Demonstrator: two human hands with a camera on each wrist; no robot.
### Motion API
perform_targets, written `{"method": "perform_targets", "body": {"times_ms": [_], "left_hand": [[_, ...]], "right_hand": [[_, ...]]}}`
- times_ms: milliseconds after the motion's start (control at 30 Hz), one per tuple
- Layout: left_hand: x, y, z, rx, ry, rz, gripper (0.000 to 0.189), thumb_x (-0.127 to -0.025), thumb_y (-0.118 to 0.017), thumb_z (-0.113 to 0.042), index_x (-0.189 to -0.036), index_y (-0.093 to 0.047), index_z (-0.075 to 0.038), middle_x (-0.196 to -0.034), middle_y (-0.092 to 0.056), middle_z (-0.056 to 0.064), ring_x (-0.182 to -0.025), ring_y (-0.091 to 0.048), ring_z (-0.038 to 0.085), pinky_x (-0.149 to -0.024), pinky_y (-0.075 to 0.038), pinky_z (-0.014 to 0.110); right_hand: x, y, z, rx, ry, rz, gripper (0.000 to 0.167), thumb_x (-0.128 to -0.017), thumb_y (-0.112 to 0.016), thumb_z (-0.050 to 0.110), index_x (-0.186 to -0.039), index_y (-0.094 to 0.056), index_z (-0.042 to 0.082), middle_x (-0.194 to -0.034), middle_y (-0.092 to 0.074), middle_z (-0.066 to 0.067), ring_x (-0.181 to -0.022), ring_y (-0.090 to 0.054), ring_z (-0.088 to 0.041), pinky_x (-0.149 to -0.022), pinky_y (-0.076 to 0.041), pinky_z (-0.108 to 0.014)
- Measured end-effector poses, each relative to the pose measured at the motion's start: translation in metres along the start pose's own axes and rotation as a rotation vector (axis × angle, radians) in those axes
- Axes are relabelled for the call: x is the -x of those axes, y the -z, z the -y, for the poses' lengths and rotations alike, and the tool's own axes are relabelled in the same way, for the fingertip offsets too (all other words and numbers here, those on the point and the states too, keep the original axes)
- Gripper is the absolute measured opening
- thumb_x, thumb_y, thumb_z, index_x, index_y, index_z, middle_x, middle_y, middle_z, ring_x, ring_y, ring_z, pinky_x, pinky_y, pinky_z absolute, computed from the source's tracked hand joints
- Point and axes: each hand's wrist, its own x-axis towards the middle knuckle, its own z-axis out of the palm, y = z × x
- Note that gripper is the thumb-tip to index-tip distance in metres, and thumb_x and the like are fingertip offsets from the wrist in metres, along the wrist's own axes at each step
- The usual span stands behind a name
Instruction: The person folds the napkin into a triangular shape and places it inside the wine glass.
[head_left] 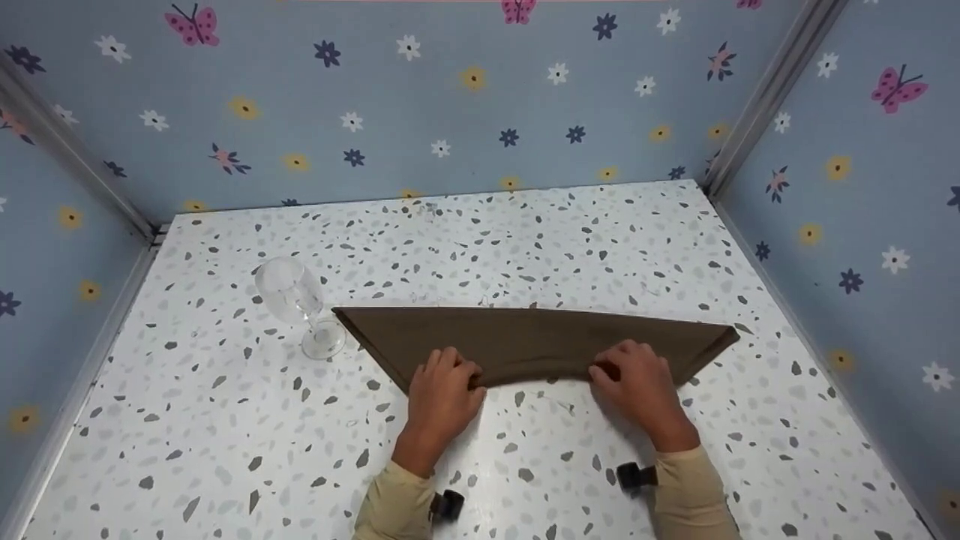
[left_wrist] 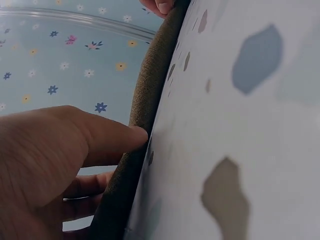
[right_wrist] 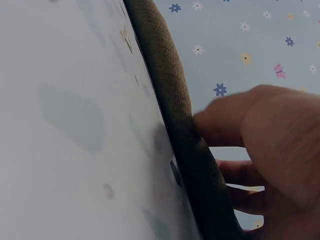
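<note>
A brown cloth (head_left: 540, 337) lies on the speckled tabletop, its far edge long and fairly straight, its slanted sides narrowing toward the person. Its near edge forms a thick, rounded fold (left_wrist: 145, 95). My left hand (head_left: 444, 394) pinches the left part of this fold, thumb on the near side and fingers curled over the top. Toward the right end, my right hand (head_left: 640, 386) grips the same fold likewise, its thumb pressed to the cloth roll (right_wrist: 172, 85) in the right wrist view. Between the hands the near edge bows slightly.
A clear stemmed glass (head_left: 291, 291) stands left of the cloth, its foot close to the cloth's far left corner. Flower-patterned panels (head_left: 450, 97) enclose the table at the back and both sides. Black wrist mounts (head_left: 636, 476) hang by the sleeves.
</note>
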Motion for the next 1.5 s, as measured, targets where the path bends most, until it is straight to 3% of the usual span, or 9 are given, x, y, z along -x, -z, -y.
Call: {"method": "perform_targets", "body": {"times_ms": [167, 467, 600, 767, 1000, 1200, 1500], "left_hand": [[-0.0005, -0.0007, 0.0015, 0.008, -0.031, -0.020, 0.010, -0.086, -0.080, -0.017, -0.096, -0.078, -0.013, -0.097, -0.060, 0.005, -0.094, -0.056, 0.026, -0.075, -0.049, 0.046], [-0.0019, -0.0027, 0.0028, -0.026, -0.038, -0.026, 0.008, -0.092, -0.074, -0.016, -0.098, -0.077, -0.012, -0.094, -0.064, 0.005, -0.090, -0.058, 0.028, -0.072, -0.049, 0.046], [-0.0019, -0.0020, 0.0029, -0.009, -0.027, -0.056, 0.009, -0.091, -0.073, -0.011, -0.099, -0.074, -0.014, -0.090, -0.067, 0.003, -0.084, -0.060, 0.027, -0.069, -0.049, 0.045], [-0.0016, -0.0011, 0.0022, 0.001, -0.006, -0.087, 0.008, -0.091, -0.072, -0.010, -0.095, -0.067, -0.016, -0.080, -0.065, 0.002, -0.073, -0.058, 0.026, -0.064, -0.047, 0.044], [-0.0022, 0.0003, 0.0028, -0.017, 0.009, -0.090, 0.005, -0.089, -0.074, -0.015, -0.090, -0.075, -0.019, -0.077, -0.064, 0.001, -0.073, -0.061, 0.026, -0.062, -0.047, 0.042], [-0.0021, 0.0024, 0.0016, -0.027, 0.001, -0.095, 0.006, -0.088, -0.077, -0.013, -0.089, -0.081, -0.018, -0.083, -0.061, 0.001, -0.079, -0.060, 0.023, -0.065, -0.047, 0.040], [0.0002, 0.0025, 0.0021, -0.065, -0.017, -0.044, 0.013, -0.085, -0.077, -0.022, -0.095, -0.081, -0.014, -0.093, -0.062, 0.003, -0.089, -0.059, 0.025, -0.074, -0.048, 0.045]], "right_hand": [[0.0003, 0.0013, -0.0011, 0.013, 0.015, 0.027, 0.030, -0.084, -0.081, 0.031, -0.109, -0.078, 0.013, -0.109, -0.063, -0.006, -0.104, -0.054, -0.030, -0.083, -0.040, -0.050], [-0.0006, -0.0001, -0.0038, -0.004, 0.070, -0.016, 0.014, -0.092, -0.074, 0.018, -0.102, -0.079, 0.010, -0.107, -0.065, -0.005, -0.101, -0.054, -0.030, -0.082, -0.040, -0.051], [-0.0005, -0.0010, -0.0054, -0.017, 0.057, -0.005, 0.014, -0.095, -0.071, 0.017, -0.105, -0.078, 0.010, -0.101, -0.067, -0.004, -0.095, -0.058, -0.029, -0.081, -0.042, -0.053], [-0.0013, -0.0018, -0.0069, -0.046, 0.013, -0.011, 0.019, -0.097, -0.068, 0.015, -0.114, -0.071, 0.009, -0.104, -0.069, -0.008, -0.097, -0.062, -0.033, -0.087, -0.043, -0.058], [-0.0017, -0.0012, -0.0055, -0.068, -0.027, -0.038, 0.007, -0.095, -0.069, 0.014, -0.098, -0.063, 0.012, -0.090, -0.063, -0.003, -0.086, -0.061, -0.027, -0.086, -0.042, -0.056], [-0.0007, 0.0017, -0.0024, -0.051, -0.032, -0.040, 0.006, -0.093, -0.071, 0.015, -0.096, -0.069, 0.010, -0.100, -0.063, -0.007, -0.096, -0.060, -0.028, -0.088, -0.042, -0.057], [-0.0003, 0.0037, -0.0018, 0.005, -0.011, 0.018, 0.031, -0.087, -0.078, 0.031, -0.108, -0.076, 0.008, -0.119, -0.064, -0.012, -0.111, -0.056, -0.032, -0.089, -0.040, -0.055]]}}
